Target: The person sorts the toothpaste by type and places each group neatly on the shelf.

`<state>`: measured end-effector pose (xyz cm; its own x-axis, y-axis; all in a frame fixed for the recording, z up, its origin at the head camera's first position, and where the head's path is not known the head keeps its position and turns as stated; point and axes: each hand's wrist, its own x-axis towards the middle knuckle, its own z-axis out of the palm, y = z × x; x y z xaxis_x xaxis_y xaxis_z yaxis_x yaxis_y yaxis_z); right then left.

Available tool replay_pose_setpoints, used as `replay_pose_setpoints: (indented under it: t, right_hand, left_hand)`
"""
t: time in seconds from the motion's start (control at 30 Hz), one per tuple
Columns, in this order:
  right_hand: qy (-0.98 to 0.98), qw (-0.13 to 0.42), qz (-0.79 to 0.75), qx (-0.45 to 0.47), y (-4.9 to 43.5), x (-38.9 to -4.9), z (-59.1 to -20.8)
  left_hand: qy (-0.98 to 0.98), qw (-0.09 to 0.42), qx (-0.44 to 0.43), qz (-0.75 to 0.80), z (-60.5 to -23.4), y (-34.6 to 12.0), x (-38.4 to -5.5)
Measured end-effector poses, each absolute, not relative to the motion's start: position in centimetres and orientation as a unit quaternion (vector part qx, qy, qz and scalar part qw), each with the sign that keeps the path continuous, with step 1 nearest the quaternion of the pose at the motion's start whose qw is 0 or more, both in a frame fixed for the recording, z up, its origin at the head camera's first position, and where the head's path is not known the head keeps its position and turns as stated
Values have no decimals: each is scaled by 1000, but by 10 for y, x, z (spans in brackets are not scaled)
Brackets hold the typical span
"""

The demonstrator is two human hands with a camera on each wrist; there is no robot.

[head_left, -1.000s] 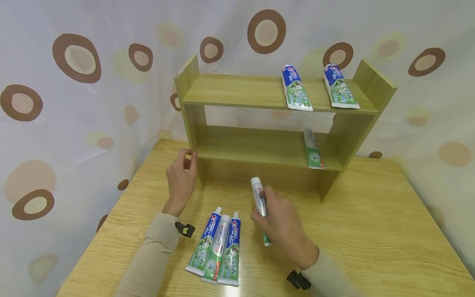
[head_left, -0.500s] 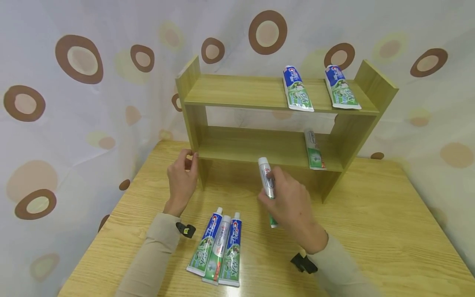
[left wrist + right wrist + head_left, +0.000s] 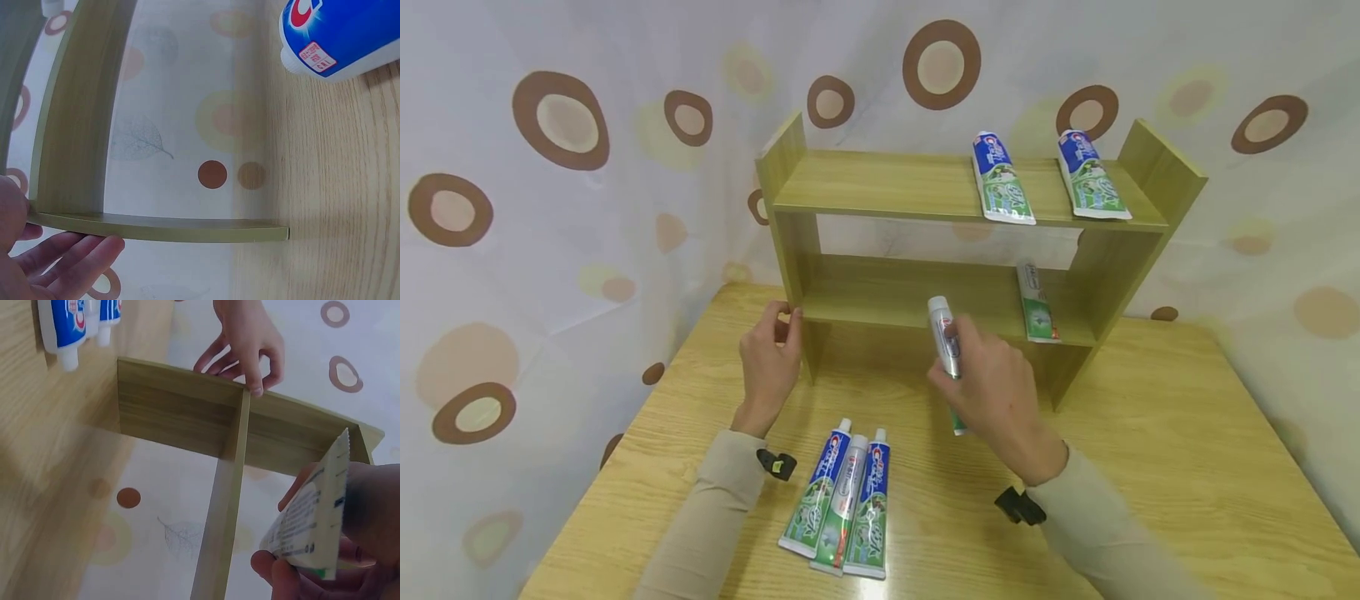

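Shelf [image 3: 925, 215], two boards: upper board [image 3: 887, 175] bears two blue-and-green Crest tubes [image 3: 1002, 182]; lower board [image 3: 895, 287] bears one silver-and-green toothpaste tube [image 3: 1036, 302], toward its right end. Counter [image 3: 1165, 467]: three tubes [image 3: 869, 508] bunched together, two Crest, one silver-and-green between. Seventh tube [image 3: 945, 342], silver-and-green, clasped in right grip [image 3: 992, 379] before the lower board, cap end toward shelf, crimped end toward person. Left grip [image 3: 769, 354] pinches left side panel [image 3: 797, 242] near lower board, wrist low, forearm slanting up from the counter's near edge.
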<state>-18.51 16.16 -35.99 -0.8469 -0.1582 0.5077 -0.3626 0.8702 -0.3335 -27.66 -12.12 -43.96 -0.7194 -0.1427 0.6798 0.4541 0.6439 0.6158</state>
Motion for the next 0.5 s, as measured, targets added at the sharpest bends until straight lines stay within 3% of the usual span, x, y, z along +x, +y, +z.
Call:
replay_pose_setpoints:
  t: [0.5]
  right_hand:
    - [-942, 238, 206, 117, 181, -231, -338]
  left_hand:
    - [-830, 363, -92, -413, -442, -122, -278]
